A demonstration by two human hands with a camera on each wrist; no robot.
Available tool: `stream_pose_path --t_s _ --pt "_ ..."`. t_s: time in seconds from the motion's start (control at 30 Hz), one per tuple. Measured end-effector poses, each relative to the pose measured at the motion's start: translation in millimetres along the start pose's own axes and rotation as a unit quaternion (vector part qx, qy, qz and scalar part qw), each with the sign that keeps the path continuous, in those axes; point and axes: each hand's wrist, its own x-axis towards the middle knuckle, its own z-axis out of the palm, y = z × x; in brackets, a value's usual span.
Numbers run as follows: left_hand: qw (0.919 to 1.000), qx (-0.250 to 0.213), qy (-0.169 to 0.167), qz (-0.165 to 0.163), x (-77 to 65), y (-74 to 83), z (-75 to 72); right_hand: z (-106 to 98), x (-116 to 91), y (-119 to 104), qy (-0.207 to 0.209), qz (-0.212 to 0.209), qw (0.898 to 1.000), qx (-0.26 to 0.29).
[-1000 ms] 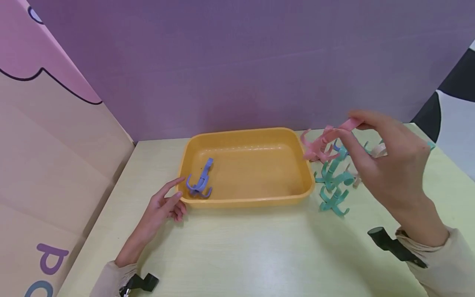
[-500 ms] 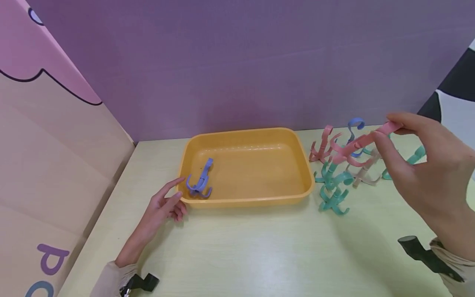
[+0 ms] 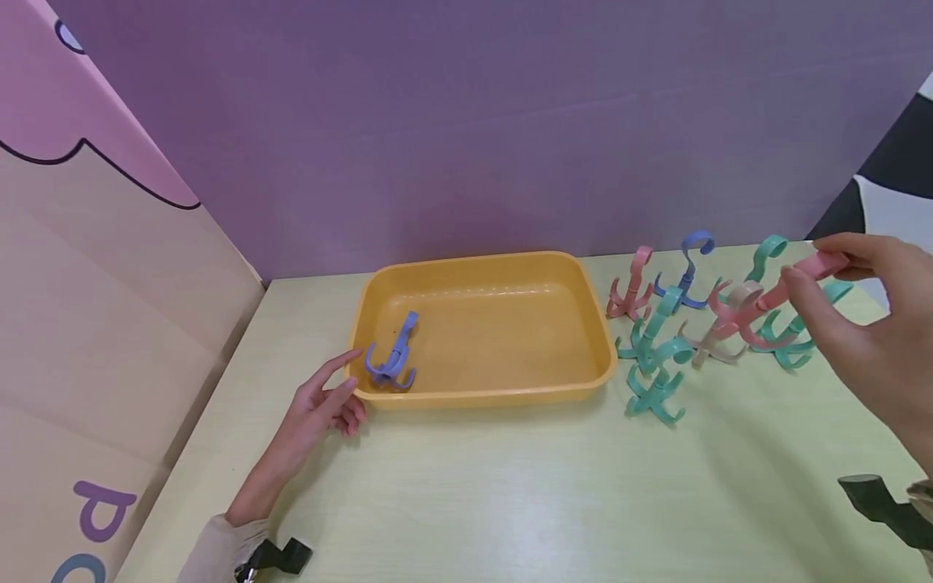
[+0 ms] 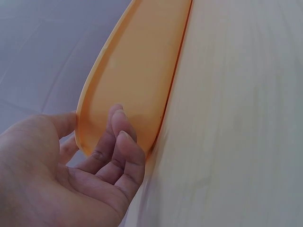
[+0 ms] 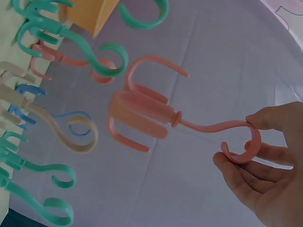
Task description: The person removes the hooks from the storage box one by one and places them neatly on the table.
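Observation:
Pinched by its curled end between the thumb and fingers of my right hand (image 3: 885,324) is a pink claw hook (image 3: 776,295). The right wrist view shows its several upturned prongs, with the pink hook (image 5: 142,109) pointing away from the hand. It hangs over the group of other hooks on the right side of the table. My left hand (image 3: 309,417) touches the left end of a yellow tray (image 3: 481,399), fingers loosely bent at its rim. Inside that tray a blue-purple claw hook (image 3: 394,356) lies near the left end.
Right of the tray stand a pink hook (image 3: 630,291), a blue hook (image 3: 688,275), several green hooks (image 3: 654,395) and a beige hook (image 3: 707,348), partly covered by the held one. A purple panel (image 3: 466,146) rises behind the table, and a pale panel (image 3: 95,324) borders its left.
My right hand has carried the pink hook rightward, away from the tray's right edge and over the other hooks. The left hand, tray and blue-purple hook have stayed put.

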Motion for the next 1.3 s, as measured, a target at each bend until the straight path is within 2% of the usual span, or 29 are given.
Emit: stream_pose_path --t_s 0.17,0.33,0.47,0.6,0.87,1.0,1.3 --pt "1.0 0.001 -0.002 0.0 0.2 -0.2 -0.9 1 -9 9 -0.051 0.007 0.999 -0.018" --pt "1.0 0.003 0.0 -0.002 -0.2 0.3 -2.6 3 -12 22 -0.118 0.002 0.991 -0.069" --pt "1.0 0.003 0.002 -0.004 -0.9 -0.4 -3.9 6 -13 31 -0.168 -0.01 0.98 -0.102" --pt "1.0 0.002 0.0 -0.004 -1.3 -1.5 -4.9 10 -14 39 -0.208 -0.011 0.972 -0.11" --pt "1.0 0.006 0.001 0.0 -3.5 -1.0 -5.6 23 -18 47 -0.298 0.033 0.946 -0.124" --pt "1.0 0.006 0.001 -0.001 -4.0 -0.4 -5.2 27 -19 48 -0.314 0.033 0.941 -0.124" --pt "1.0 0.005 0.001 0.0 -4.3 -0.7 -4.6 24 -21 48 -0.317 0.029 0.939 -0.128"
